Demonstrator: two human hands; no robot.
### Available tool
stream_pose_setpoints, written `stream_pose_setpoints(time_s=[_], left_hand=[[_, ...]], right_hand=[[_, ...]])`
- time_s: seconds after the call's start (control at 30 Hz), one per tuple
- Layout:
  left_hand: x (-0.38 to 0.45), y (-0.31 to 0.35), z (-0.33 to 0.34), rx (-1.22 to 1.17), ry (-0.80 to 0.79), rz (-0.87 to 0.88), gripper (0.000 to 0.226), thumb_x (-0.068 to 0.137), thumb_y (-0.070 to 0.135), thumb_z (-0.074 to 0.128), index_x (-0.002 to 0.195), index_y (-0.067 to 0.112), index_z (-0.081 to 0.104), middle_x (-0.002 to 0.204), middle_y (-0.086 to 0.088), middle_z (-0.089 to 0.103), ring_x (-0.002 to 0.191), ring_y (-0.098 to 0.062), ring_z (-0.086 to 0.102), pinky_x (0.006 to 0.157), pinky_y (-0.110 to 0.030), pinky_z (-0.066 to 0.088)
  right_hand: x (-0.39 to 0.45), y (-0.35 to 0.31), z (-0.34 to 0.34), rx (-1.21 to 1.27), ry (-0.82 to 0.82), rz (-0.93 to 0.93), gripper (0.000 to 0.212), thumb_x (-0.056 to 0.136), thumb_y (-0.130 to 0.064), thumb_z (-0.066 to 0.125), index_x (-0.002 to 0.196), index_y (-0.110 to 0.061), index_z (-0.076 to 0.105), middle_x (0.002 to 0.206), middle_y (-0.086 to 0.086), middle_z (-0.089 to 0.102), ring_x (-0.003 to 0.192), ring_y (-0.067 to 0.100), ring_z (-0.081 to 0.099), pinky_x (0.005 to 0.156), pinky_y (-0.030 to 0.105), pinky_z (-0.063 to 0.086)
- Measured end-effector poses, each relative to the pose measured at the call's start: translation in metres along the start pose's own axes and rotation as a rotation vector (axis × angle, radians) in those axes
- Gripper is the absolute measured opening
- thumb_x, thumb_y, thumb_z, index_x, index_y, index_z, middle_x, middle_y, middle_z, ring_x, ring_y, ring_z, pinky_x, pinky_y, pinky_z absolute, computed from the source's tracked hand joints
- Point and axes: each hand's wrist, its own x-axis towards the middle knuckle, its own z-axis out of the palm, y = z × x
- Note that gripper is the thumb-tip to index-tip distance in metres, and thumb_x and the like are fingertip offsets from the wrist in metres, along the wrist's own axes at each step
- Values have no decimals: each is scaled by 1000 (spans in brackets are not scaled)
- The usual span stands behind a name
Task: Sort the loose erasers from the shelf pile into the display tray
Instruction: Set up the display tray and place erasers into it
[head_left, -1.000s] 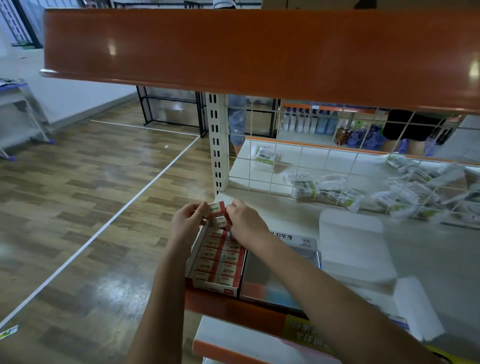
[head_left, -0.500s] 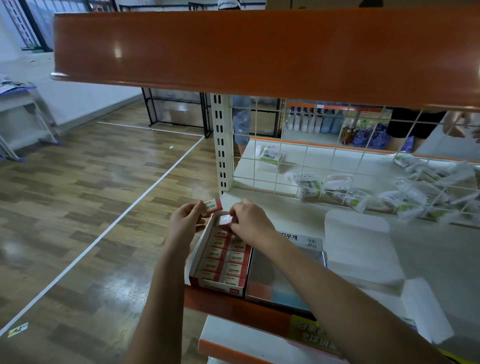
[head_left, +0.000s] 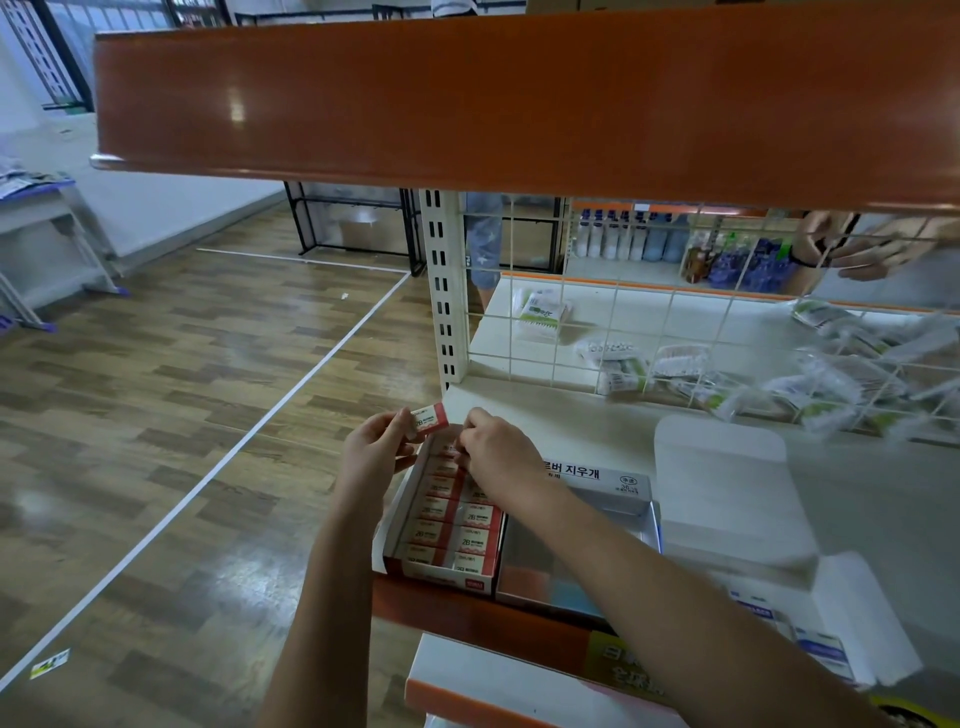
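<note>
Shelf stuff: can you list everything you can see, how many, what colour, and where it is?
Loose eraser: one, white with a red end, held above the tray's far end.
Display tray: one, white card, at the shelf's front left corner, with two columns of red-and-white erasers.
Grey box: one, printed lid, right of the tray.
White card flaps: a few, right of the box.
Packets: many, clear with green and white, behind the wire grid.
Bottles: a row, white and blue, far shelf.
Left hand: pinches the loose eraser.
Right hand: fingertips at the tray's far end; whether it holds anything I cannot tell.
</note>
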Motion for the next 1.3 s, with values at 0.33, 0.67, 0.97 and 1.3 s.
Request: stream_pose_setpoints(time_s=[0.33, 0.67, 0.97, 1.3], left_hand=[[8, 3, -4, 417, -34, 202, 15, 92, 28, 56, 97, 17, 65, 82, 4, 67, 67, -5, 57, 58, -17, 39], [9, 10, 35, 963, -303, 316, 16, 89, 28, 61, 102, 19, 63, 97, 4, 67, 81, -5, 61, 60, -12, 42], [7, 3, 49, 1069, -180, 389, 11, 87, 28, 63, 86, 18, 60, 80, 6, 61, 70, -8, 58, 61, -21, 49], [0, -6, 58, 1140, -75, 471, 9, 88, 27, 60, 91, 19, 62, 87, 2, 67, 75, -16, 60, 59, -29, 50]], right_hand=[[2, 8, -28, 86, 11, 35, 24, 94, -8, 44, 105, -4, 65, 101, 8, 56, 90, 23, 57, 83, 35, 50], [-5, 42, -50, 69, -101, 207, 19, 90, -17, 58, 106, -14, 67, 105, 5, 67, 93, 20, 61, 83, 33, 51], [-9, 43, -46, 169, -77, 231, 15, 90, -16, 58, 101, -11, 67, 102, 6, 66, 91, 19, 61, 83, 32, 51], [-14, 45, -47, 213, -85, 238, 15, 89, -14, 58, 101, -11, 68, 103, 7, 66, 92, 21, 61, 83, 32, 50]])
